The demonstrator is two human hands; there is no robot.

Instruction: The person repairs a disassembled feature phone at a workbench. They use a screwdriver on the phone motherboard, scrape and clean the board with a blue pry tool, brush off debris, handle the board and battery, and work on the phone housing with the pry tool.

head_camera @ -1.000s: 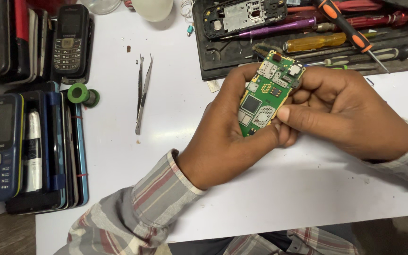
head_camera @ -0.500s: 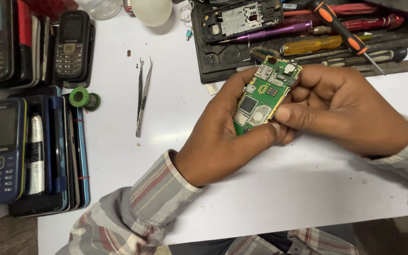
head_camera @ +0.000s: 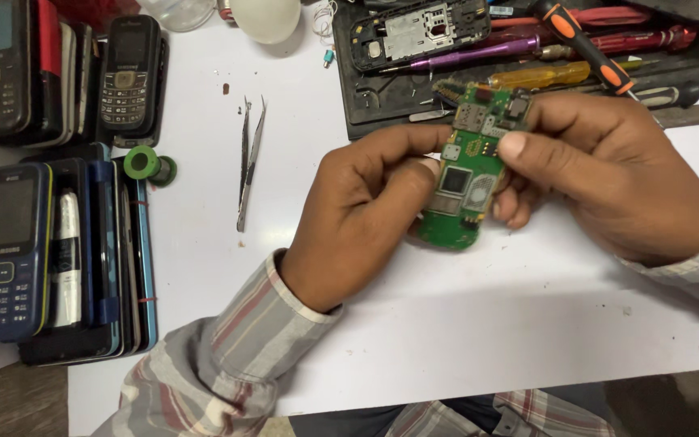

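**Circuit board held up between both hands**

I pinched the green circuit board (head_camera: 469, 174) between my left hand (head_camera: 357, 222) and right hand (head_camera: 608, 178), fingers closed on its edges so the chip side faced me. It hung just above the white table (head_camera: 487, 340), tweezers (head_camera: 248, 162) and tool tray (head_camera: 390, 101) near.

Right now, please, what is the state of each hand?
Left hand: closed on the green circuit board, gripping its left edge.
Right hand: closed on the same board, thumb on its face.
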